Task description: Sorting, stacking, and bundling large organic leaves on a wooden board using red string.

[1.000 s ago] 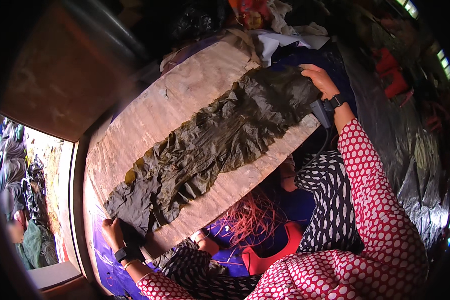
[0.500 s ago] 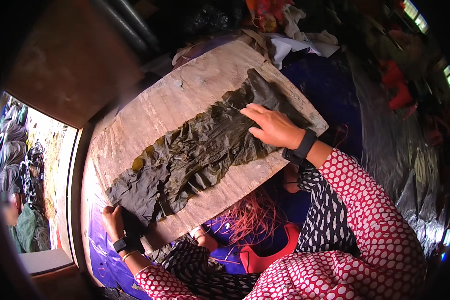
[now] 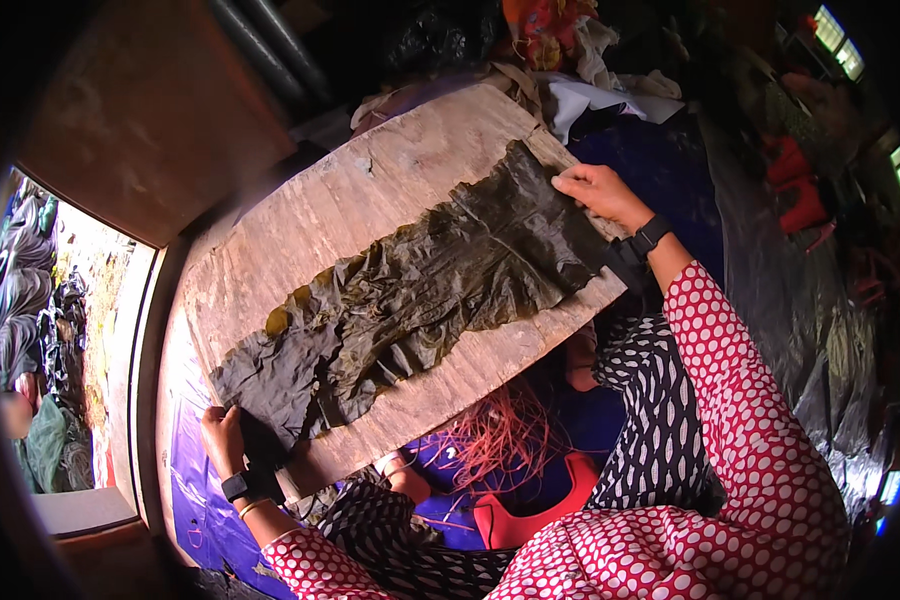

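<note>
A long, wrinkled strip of kelp (image 3: 420, 285), dark olive-brown with ragged edges, lies slantwise across a worn wooden board (image 3: 310, 220). My left hand (image 3: 222, 438) is closed at the strip's near left end, thumb on top beside the board's edge; its other fingers are partly hidden. At the far right end, my right hand (image 3: 610, 196) has thumb and fingers pinched together on the kelp's edge. That end lies fairly smooth, while folds bunch up in the middle and left parts.
Below the board are a tangle of reddish strings (image 3: 500, 430) and a red curved plastic piece (image 3: 540, 505). Blue sheeting (image 3: 660, 165) extends beyond the right side. A brown panel (image 3: 150, 120) and a bright opening stand at left. Crumpled cloths (image 3: 610, 95) lie behind.
My right hand has moved right, from flat on the kelp to its right end, where the fingers are now pinched. The kelp's right part looks more spread out. My left hand stays put.
</note>
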`<move>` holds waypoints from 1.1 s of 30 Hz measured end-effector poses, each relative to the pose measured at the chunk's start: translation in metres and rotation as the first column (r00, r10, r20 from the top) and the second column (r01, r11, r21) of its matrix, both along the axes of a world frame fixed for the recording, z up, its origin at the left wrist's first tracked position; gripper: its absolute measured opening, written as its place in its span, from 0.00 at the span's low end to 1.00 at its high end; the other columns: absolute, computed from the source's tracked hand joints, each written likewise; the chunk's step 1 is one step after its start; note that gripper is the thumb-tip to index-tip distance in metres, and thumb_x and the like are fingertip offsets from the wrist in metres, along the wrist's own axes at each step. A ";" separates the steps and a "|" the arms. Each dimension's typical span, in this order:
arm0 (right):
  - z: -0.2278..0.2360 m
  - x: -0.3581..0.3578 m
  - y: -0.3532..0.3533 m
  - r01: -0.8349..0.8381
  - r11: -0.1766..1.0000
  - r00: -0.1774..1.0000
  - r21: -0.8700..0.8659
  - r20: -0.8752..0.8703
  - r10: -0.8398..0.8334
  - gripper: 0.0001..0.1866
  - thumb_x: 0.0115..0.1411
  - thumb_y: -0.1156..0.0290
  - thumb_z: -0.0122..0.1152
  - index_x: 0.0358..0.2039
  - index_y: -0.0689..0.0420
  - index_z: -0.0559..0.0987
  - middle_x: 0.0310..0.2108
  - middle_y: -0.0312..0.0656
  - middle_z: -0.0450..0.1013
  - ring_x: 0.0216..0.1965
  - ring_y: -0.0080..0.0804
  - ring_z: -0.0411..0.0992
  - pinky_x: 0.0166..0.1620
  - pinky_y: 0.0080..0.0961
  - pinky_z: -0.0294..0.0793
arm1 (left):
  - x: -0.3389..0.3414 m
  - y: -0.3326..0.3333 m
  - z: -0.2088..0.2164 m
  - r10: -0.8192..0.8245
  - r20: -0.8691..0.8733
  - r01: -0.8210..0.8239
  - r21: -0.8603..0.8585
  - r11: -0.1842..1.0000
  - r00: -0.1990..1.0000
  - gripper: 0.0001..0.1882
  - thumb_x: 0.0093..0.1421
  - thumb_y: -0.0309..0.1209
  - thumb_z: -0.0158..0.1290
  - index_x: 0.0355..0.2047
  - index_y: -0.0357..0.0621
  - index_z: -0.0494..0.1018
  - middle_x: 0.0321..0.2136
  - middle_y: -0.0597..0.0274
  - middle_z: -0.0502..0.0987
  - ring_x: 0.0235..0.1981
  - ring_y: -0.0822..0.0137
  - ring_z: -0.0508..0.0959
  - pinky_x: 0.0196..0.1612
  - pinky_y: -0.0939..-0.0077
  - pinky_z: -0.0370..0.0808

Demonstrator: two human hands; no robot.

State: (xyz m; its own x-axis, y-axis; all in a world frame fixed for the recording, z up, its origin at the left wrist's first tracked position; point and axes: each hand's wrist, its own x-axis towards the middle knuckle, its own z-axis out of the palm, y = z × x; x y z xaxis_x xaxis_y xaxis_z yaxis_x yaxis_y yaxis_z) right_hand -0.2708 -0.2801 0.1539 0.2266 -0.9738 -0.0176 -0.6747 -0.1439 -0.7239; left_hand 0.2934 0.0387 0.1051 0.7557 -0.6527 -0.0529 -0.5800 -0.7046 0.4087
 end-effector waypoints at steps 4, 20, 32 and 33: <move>-0.006 0.011 0.005 -0.015 1.000 0.997 -0.010 0.073 0.016 0.18 0.55 0.55 0.65 0.33 0.59 0.80 0.20 0.37 0.72 0.23 0.22 0.68 0.31 0.22 0.68 | 0.012 0.003 -0.011 0.021 -0.010 -0.021 -0.026 0.999 1.000 0.18 0.50 0.37 0.58 0.30 0.30 0.74 0.25 0.46 0.78 0.30 0.55 0.78 0.36 0.64 0.72; 0.000 -0.050 -0.005 0.182 0.936 0.934 -0.302 -0.245 -0.261 0.13 0.54 0.60 0.64 0.32 0.57 0.79 0.24 0.48 0.76 0.30 0.47 0.75 0.33 0.37 0.72 | -0.040 -0.035 0.003 -0.124 -0.480 0.034 -0.193 0.981 0.868 0.09 0.57 0.34 0.54 0.26 0.40 0.72 0.19 0.69 0.70 0.17 0.76 0.70 0.15 0.78 0.68; 0.027 0.083 0.061 -0.261 0.808 0.959 -0.527 -0.046 0.280 0.10 0.55 0.69 0.61 0.37 0.55 0.78 0.33 0.44 0.74 0.34 0.45 0.74 0.37 0.33 0.73 | -0.045 -0.028 0.005 -0.079 -0.401 0.014 -0.162 0.987 0.913 0.14 0.57 0.37 0.56 0.36 0.38 0.74 0.21 0.63 0.74 0.17 0.72 0.73 0.16 0.79 0.69; 0.024 0.102 0.075 -0.341 0.799 0.929 -0.495 -0.046 0.368 0.09 0.55 0.68 0.61 0.36 0.55 0.78 0.32 0.44 0.74 0.32 0.45 0.74 0.36 0.34 0.74 | -0.052 -0.032 0.006 -0.077 -0.363 0.026 -0.143 0.989 0.929 0.13 0.57 0.37 0.57 0.36 0.40 0.74 0.22 0.64 0.73 0.18 0.74 0.72 0.16 0.80 0.69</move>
State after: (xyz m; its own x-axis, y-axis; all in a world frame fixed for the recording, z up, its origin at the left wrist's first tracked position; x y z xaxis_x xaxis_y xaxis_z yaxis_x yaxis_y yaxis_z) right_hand -0.1686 -0.2049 0.1779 0.5452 -0.7032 0.4565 -0.4721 -0.7075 -0.5260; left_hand 0.2419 0.0072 0.1108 0.6653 -0.7104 -0.2297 -0.4058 -0.6023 0.6874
